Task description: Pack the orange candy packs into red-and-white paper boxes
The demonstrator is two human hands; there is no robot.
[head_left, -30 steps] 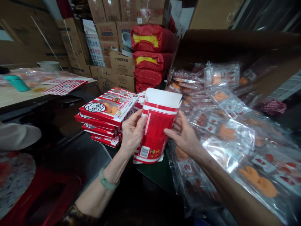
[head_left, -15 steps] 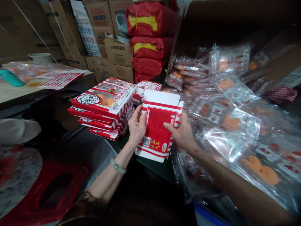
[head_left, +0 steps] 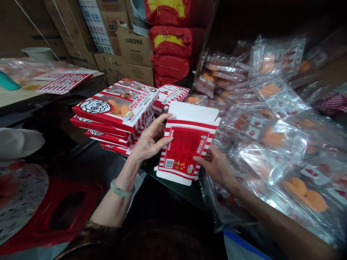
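Note:
A red-and-white striped cardboard box point(head_left: 187, 148), its printed back towards me and white flaps out at top and bottom, is between my hands. My left hand point(head_left: 150, 141), with a pale green bangle at the wrist, holds its left edge, thumb on the front and forefinger at the upper corner. On the lower right edge, my right hand point(head_left: 217, 164) grips the box with the thumb on the printed face; its other fingers are partly hidden behind. To the left stands a stack of filled, windowed boxes point(head_left: 116, 104). Clear plastic packs point(head_left: 273, 137) with orange pieces lie heaped at right.
More striped boxes point(head_left: 172, 95) sit behind the stack. A table point(head_left: 11, 99) at far left bears striped sheets and a teal object point(head_left: 8, 81). Cardboard cartons point(head_left: 135, 47) and red wrapped bales point(head_left: 173, 41) rise at the back. A red stool point(head_left: 65, 206) is lower left.
My left thumb and forefinger have spread apart along the box's left edge. The box looks more opened out at the top and right. The view has tilted slightly down.

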